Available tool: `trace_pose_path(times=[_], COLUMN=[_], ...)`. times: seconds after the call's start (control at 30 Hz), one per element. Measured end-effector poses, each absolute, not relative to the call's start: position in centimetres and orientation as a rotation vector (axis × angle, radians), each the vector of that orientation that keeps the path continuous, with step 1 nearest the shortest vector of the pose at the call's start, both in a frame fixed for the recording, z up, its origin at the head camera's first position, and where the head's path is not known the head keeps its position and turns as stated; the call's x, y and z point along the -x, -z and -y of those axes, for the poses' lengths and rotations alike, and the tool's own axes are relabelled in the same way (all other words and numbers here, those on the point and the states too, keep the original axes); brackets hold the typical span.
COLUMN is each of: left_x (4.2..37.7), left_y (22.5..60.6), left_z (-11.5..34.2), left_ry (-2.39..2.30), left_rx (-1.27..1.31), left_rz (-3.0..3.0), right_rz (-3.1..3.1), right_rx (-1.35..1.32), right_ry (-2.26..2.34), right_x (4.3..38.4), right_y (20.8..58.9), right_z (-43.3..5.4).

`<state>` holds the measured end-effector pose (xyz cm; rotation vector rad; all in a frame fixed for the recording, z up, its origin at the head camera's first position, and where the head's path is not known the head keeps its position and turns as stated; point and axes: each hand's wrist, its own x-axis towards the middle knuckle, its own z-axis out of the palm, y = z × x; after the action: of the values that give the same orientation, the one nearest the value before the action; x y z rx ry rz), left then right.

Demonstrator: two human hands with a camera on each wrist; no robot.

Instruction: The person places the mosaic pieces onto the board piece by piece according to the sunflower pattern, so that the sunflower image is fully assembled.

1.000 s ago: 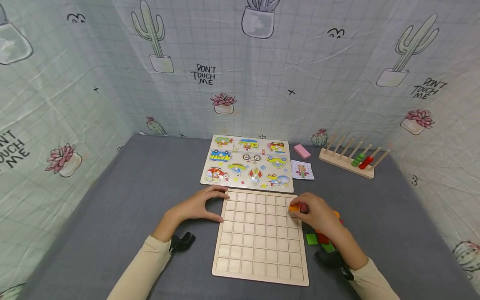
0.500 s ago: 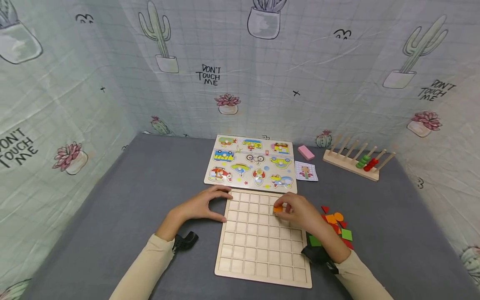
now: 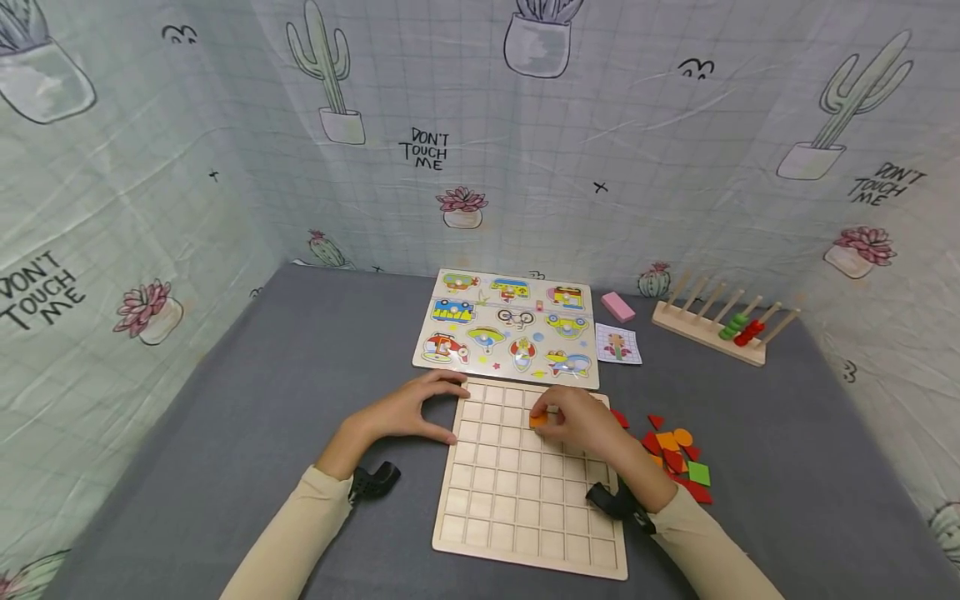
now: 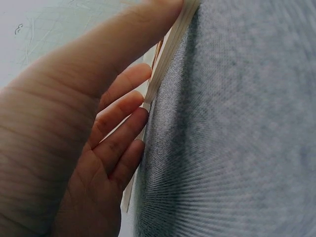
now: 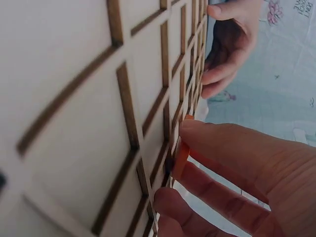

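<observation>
A pale wooden grid board (image 3: pixel 517 504) lies flat on the grey cloth. My right hand (image 3: pixel 581 423) pinches a thin orange tile (image 3: pixel 537 421) over the upper middle cells. In the right wrist view thumb and fingers hold that orange tile (image 5: pixel 182 159) on edge against the grid; part of its outline is covered by the fingers. At the board's upper left edge, my left hand (image 3: pixel 401 414) rests with thumb and fingers spread, touching the rim. The left wrist view shows the left fingertips (image 4: pixel 139 98) along the board's side.
Loose red, orange and green shapes (image 3: pixel 672 457) lie right of the board. Behind it are a vehicle peg puzzle (image 3: pixel 498 342), a small picture card (image 3: pixel 618 344), a pink block (image 3: pixel 618 307) and a pegged bead rack (image 3: pixel 708 333). Printed cloth walls enclose the table.
My right hand has carried the orange tile leftward from the board's right edge to the upper middle cells. The left hand stays at the rim. The head view has shifted slightly.
</observation>
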<state>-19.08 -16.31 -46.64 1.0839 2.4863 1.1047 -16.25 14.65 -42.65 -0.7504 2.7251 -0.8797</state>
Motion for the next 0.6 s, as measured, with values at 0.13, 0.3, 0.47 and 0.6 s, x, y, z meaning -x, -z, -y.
trace_pose_path(times=[0.13, 0.3, 0.47, 0.6], left_x=[19.08, 19.07, 19.06, 19.02], left_y=[46.63, 46.68, 46.65, 46.54], left_z=[16.25, 16.34, 16.35, 16.3], left_ry=[-1.102, -1.103, -1.11, -1.1], left_rx=[-1.093, -1.074, -1.068, -1.072], left_rz=[-2.487, -2.486, -2.483, -2.492], right_rz=[-2.731, -2.705, -2.699, -2.713], right_rx=[0.73, 0.713, 0.744, 0.751], right_ry=[0.857, 0.891, 0.897, 0.887], right_x=[16.24, 16.14, 16.28, 16.27], right_y=[42.7, 42.59, 42.69, 42.86], right_z=[-14.27, -14.28, -14.29, -14.1])
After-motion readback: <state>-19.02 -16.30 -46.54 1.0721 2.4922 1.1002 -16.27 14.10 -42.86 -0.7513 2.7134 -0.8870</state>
